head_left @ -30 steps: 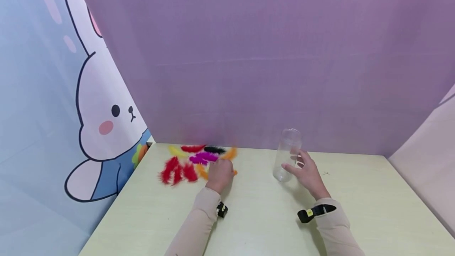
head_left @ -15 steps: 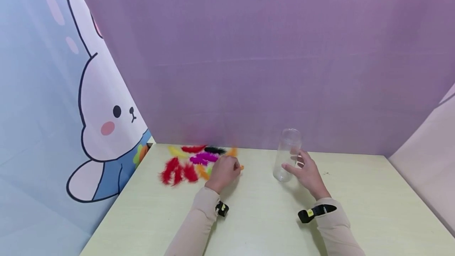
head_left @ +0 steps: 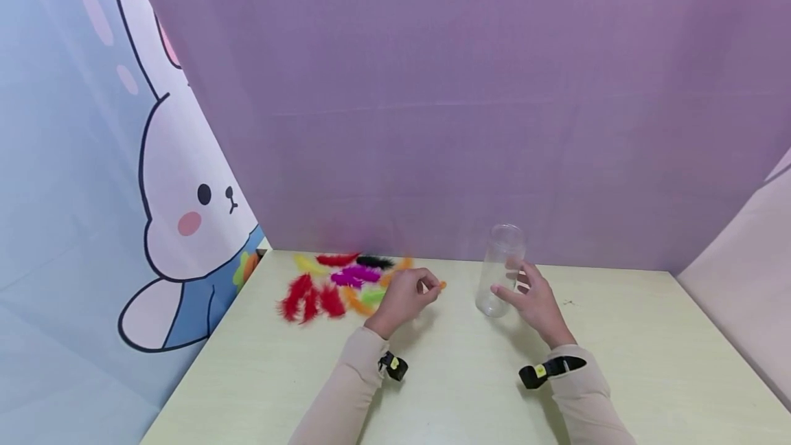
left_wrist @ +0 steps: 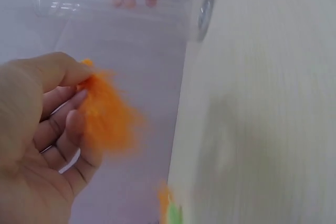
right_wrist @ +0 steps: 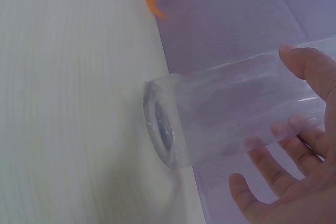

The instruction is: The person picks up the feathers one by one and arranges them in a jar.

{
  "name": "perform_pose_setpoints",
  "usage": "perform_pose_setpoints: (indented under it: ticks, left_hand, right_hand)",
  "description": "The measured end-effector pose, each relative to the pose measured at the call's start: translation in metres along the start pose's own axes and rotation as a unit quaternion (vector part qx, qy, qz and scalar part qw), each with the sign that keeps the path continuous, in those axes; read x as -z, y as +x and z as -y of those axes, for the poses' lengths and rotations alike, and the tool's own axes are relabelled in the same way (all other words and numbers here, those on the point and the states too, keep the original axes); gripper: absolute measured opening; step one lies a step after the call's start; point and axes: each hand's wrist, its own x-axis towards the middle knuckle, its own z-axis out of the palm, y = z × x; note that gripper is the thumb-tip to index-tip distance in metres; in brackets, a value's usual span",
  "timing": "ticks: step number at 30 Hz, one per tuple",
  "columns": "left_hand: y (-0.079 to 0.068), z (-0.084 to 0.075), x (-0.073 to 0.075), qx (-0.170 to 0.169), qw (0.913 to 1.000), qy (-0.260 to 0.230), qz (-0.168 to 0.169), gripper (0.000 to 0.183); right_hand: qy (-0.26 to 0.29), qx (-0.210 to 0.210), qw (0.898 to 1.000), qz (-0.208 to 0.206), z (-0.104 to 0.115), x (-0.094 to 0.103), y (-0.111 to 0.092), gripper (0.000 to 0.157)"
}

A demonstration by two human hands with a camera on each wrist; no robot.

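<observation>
Fingers (left_wrist: 74,123) of the left hand (head_left: 403,301) pinch an orange feather (left_wrist: 110,121). Fingers of the right hand (head_left: 537,302), spread apart, curve around a roughly upright clear cylinder (head_left: 497,259). Tabletop (head_left: 466,390) extends between both hands; its far edge (head_left: 593,266) lies beyond.

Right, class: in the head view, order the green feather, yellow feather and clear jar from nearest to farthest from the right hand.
1. Clear jar, at the right hand.
2. Green feather, left of the left hand.
3. Yellow feather, farther left on the table.
</observation>
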Motion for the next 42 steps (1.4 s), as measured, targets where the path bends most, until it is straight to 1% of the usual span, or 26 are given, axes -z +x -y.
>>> perform_pose_setpoints:
  ticks: [3,8,11,14,17,26,34,37,42]
  left_hand:
    - [0.0,-0.004,-0.002,0.004,0.9994,-0.033,-0.003,0.005]
    - [0.002,-0.005,-0.005,-0.009,0.9974,-0.071,-0.001,0.021]
    - [0.002,-0.005,-0.006,-0.022,0.997,-0.073,0.003,0.029]
    - [0.002,-0.006,-0.007,-0.035,0.9972,-0.067,0.005,0.029]
    - [0.002,-0.006,-0.007,-0.039,0.9966,-0.072,0.005,0.028]
    - [0.002,-0.008,-0.007,-0.022,0.9931,-0.115,0.001,0.023]
    - [0.0,-0.012,-0.006,0.014,0.9903,-0.137,-0.016,0.012]
    - [0.0,-0.013,-0.005,0.02,0.9892,-0.143,-0.027,0.011]
    - [0.0,-0.015,-0.003,0.013,0.9879,-0.143,-0.059,0.012]
  right_hand:
    - [0.0,-0.001,1.0,0.001,0.0,0.0,0.0,0.075]
    - [-0.001,0.001,1.0,0.001,0.0,0.0,0.0,0.073]
    - [-0.002,0.003,1.0,0.0,-0.001,0.0,0.0,0.073]
    - [-0.001,0.005,1.0,0.0,-0.001,0.0,0.0,0.073]
    - [-0.002,0.008,1.0,0.0,-0.002,0.0,0.001,0.073]
    - [-0.005,0.003,1.0,0.0,-0.002,0.0,0.001,0.074]
    - [-0.005,-0.001,1.0,0.0,-0.001,0.0,0.001,0.074]
    - [-0.005,-0.003,1.0,0.0,0.0,0.0,0.001,0.074]
    - [-0.004,-0.006,1.0,0.002,0.001,0.0,0.001,0.076]
